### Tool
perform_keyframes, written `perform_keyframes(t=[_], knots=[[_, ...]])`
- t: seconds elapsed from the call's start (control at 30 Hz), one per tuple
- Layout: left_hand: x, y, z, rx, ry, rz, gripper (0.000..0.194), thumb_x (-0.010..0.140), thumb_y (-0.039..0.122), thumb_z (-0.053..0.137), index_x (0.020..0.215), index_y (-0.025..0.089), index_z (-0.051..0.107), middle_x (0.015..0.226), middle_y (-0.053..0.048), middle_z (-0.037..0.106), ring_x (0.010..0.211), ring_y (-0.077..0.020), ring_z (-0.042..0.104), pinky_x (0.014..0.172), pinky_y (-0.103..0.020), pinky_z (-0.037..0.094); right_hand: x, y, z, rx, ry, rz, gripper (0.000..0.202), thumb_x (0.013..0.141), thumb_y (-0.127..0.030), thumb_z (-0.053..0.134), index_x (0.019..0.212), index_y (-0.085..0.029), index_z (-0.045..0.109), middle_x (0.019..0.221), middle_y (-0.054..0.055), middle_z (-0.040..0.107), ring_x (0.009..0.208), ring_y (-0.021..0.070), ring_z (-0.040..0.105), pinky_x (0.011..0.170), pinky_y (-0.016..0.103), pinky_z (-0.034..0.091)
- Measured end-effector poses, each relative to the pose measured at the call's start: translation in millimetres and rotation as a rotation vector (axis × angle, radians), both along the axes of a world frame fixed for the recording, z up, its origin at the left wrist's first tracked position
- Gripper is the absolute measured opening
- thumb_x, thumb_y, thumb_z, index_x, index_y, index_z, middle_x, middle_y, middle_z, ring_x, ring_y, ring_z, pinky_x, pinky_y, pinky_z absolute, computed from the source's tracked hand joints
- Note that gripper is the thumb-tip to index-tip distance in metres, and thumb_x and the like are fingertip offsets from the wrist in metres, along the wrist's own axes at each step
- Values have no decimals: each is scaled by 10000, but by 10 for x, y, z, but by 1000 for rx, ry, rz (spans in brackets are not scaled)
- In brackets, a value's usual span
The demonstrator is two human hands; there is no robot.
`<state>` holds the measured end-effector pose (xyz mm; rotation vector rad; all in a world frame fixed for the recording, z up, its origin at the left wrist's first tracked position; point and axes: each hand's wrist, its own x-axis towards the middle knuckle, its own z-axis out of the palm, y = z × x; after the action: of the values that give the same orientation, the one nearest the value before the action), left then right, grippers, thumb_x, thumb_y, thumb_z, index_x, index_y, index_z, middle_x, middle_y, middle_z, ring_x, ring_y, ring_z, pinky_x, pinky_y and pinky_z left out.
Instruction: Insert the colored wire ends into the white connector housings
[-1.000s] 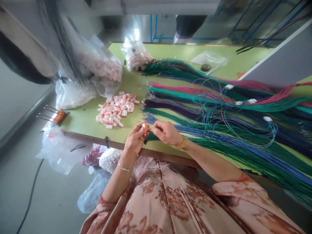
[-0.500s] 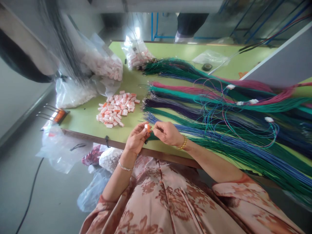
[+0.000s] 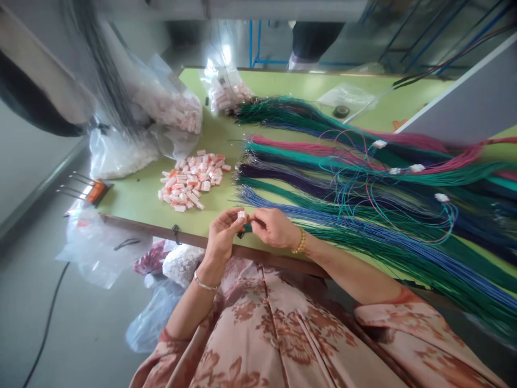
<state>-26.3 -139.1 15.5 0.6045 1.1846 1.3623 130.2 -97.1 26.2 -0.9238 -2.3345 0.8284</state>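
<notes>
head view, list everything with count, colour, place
held connector: one, white, near edge
loose connectors: many, white-orange, table left
wire bundles: several, multicoloured, table right
wired connectors: four, white, on wires
filled bags: several, clear, table back
lower bags: several, mixed, below table
pronged tool: one, orange-black, left corner
table: one, green, centre
panel: one, grey, right
garment: one, pink, bottom
left grip: one, bare, holding connector
right grip: one, bare, beside it

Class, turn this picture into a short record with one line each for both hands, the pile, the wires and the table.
Left hand: pinching a small white piece
Right hand: fingers closed close by; anything between them too small to tell
Pile: loose white and orange pieces, left of the hands
Wires: long bundles, including pink wires and blue wires
Table: green top
</notes>
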Motion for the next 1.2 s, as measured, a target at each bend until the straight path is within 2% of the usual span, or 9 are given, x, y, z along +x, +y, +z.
perform_keyframes(t=[0.2,0.3,0.43,0.53,0.67,0.83,0.93,1.03,1.2], knots=[[43,-165,-23,-12,87,31,410,551,339,877,873,144,713,791,-59,721,676,-120,645,581,-208,479,-62,-189,-91,45,-132,-20,132,853,-169,458,812,-155,582,741,66,642,626,145,503,612,260,321],[39,-200,-45,-23,111,8,411,557,340,872,881,146,712,790,-51,718,671,-115,638,607,-217,497,-43,-188,-91,47,-197,13,136,850,-166,465,817,-143,595,754,76,644,635,151,503,612,268,311],[-36,-171,-90,-21,72,-29,381,596,325,858,895,138,714,782,-49,711,676,-109,629,616,-215,493,64,52,40,-25,-154,76,189,899,-201,465,841,-151,637,777,52,647,670,130,516,646,243,337],[-74,-144,-123,-25,36,-34,381,604,314,857,908,134,714,810,-57,716,692,-108,630,608,-208,481,60,305,115,-2,-225,-30,191,901,-203,481,888,-156,666,857,62,661,745,139,549,693,247,358],[-61,-141,-129,-25,26,-65,372,626,309,847,925,135,711,826,-59,718,695,-104,627,617,-206,485,-135,483,58,64,-473,-80,196,900,-212,480,915,-162,668,951,93,670,847,185,598,688,268,375],[-26,-132,-111,-10,49,-80,348,644,312,835,919,143,705,822,-51,711,700,-100,619,618,-196,483,-331,484,-48,162,-672,-55,223,877,-203,499,1030,-92,618,1068,185,635,956,257,612,731,311,432],[-26,-93,-116,11,84,-144,347,639,305,835,910,143,692,944,-67,712,687,-80,606,633,-188,482,-340,471,-34,170,-698,-44,272,865,-219,534,1079,-57,576,1114,222,612,1002,284,606,771,325,445],[-41,-57,-123,-20,104,-244,347,625,296,839,878,129,671,1165,-115,665,674,-61,604,640,-190,483,-298,474,18,84,-673,-78,254,887,-189,495,1104,-68,545,1047,194,648,922,259,634,735,311,438],[-51,-57,-117,-57,113,-269,328,640,291,825,875,127,665,1378,-155,535,672,-45,597,642,-197,480,-160,501,118,40,-594,-217,186,887,-150,452,991,-116,602,919,145,689,782,216,630,657,288,383]])
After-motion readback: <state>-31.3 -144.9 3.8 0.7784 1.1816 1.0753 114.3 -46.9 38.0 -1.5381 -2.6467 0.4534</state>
